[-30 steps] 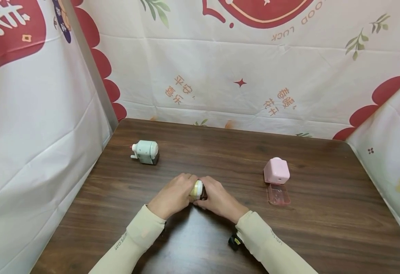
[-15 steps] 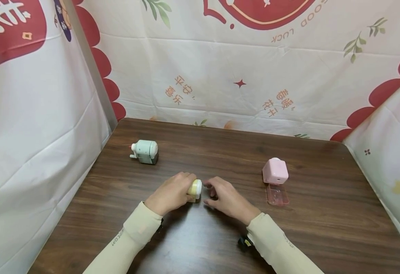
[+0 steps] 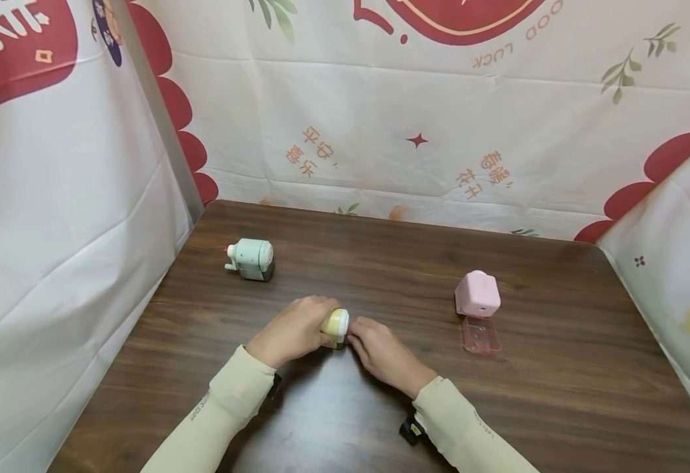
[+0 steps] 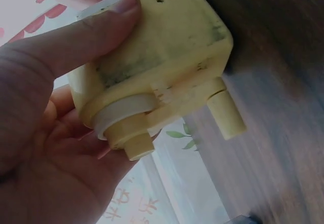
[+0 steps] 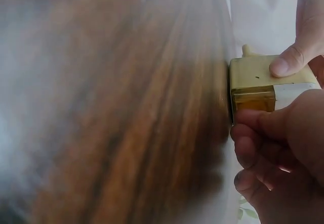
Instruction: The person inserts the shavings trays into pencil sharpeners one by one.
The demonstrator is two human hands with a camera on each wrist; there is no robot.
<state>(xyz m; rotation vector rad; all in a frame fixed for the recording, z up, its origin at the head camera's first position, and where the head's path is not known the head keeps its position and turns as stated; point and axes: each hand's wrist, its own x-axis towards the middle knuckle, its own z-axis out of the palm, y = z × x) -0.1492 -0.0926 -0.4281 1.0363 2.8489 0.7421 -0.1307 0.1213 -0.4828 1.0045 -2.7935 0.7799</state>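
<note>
A yellow crank pencil sharpener (image 3: 336,324) with a white front stands near the middle of the table. My left hand (image 3: 294,330) grips it from the left, with the thumb along its side. The crank handle (image 4: 226,114) shows beyond that hand in the left wrist view. At the front, the curled fingers of my right hand (image 3: 386,351) pinch at the low see-through amber shavings drawer (image 5: 253,101). In the right wrist view, the right thumb and forefinger cover part of this drawer. It sits in the sharpener's body.
A mint-green crank sharpener (image 3: 253,259) stands at the back left of the brown wooden table (image 3: 368,256). On the right is a pink sharpener (image 3: 478,294), with a clear pink drawer (image 3: 481,336) in front of it. Printed cloth (image 3: 351,131) hangs behind the table.
My right hand let go of the sharpener's front and drew back a little, fingers spread. Now its fingers are together at the drawer again. My left hand keeps its grip.
</note>
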